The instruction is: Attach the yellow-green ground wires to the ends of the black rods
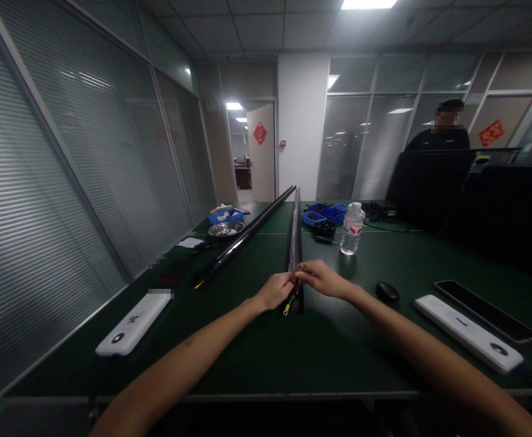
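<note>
My left hand [276, 292] and my right hand [319, 277] meet at the near end of a long, narrow rail [296, 233] with a grey strip along it. The fingers of my left hand close on the rail's left edge. My right hand is closed in a pinch over the same end; what sits between its fingertips is too small to make out. Just below the hands, a green-yellow wire [289, 303] with a ring terminal sticks out toward me. To the left lies a second long black rail [247, 235], a yellow tip at its near end.
Blue trays [313, 219] and a water bottle [352, 229] stand beyond my right hand. A metal bowl [226, 229] is at the far left. White power banks [133, 323], a mouse [387, 292] and a phone [486, 309] lie on the green table [247, 364]. A person [443, 133] is behind monitors.
</note>
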A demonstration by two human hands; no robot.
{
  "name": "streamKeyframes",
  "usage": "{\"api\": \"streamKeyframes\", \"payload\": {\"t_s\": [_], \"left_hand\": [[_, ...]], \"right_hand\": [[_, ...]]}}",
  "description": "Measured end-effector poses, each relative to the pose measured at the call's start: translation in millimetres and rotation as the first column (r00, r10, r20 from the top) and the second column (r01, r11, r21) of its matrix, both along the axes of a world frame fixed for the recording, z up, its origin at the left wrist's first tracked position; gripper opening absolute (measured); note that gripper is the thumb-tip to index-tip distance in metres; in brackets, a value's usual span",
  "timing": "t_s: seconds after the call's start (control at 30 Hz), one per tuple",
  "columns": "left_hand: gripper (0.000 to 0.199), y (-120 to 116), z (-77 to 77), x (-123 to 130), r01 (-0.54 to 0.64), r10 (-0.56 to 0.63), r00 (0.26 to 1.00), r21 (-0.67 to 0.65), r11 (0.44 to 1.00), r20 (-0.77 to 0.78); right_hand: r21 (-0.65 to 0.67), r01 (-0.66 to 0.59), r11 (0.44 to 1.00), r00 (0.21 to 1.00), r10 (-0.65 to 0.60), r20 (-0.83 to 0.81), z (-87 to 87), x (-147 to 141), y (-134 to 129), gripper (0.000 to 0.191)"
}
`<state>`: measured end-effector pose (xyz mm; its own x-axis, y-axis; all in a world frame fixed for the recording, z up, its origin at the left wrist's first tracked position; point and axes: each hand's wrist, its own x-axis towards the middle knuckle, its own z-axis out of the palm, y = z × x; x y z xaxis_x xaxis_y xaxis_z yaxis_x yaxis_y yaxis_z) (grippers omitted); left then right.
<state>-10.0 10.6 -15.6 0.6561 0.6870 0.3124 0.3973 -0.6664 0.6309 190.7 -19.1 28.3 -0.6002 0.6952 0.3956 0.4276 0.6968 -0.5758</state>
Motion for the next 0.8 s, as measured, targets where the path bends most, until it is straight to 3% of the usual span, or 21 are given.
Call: {"api": "streamKeyframes", "payload": {"t_s": [0.13,0.3,0.57,0.63,0.8], "left_hand": [[0.025,-1.6,2.8,0.1,0.021,-0.020,1.000,0.019,1.000,-0.018],[0.025,-0.3,2.9,-0.5,0.020,-0.019,1.000,0.037,0.999,-0.023],[0.023,2.9,-1.3,0.7,0.009,-0.009,1.000,0.010,1.000,-0.014],[0.023,2.4,-1.5,0.9,0.005,-0.005,1.000,0.008,1.000,0.000],[0.026,0.1,0.8,1.0,0.015,-0.015,1.000,-0.004,1.000,0.010]], "right_hand": [[-0.075,-0.037,0.997,0.999,0.034,-0.039,-5.3,10.2,9.3,0.046],[-0.068,0.051,0.996,0.999,-0.052,-0.017,-13.6,8.0,10.1,0.046],[0.141,0.324,0.935,0.945,-0.326,-0.014,-24.3,-15.8,-3.2,0.039],[0.154,0.293,0.944,0.956,-0.293,-0.019,-21.8,-15.1,-3.7,0.038],[0.020,-0.020,1.000,0.997,0.022,-0.080,-9.8,0.0,2.2,0.038]]}}
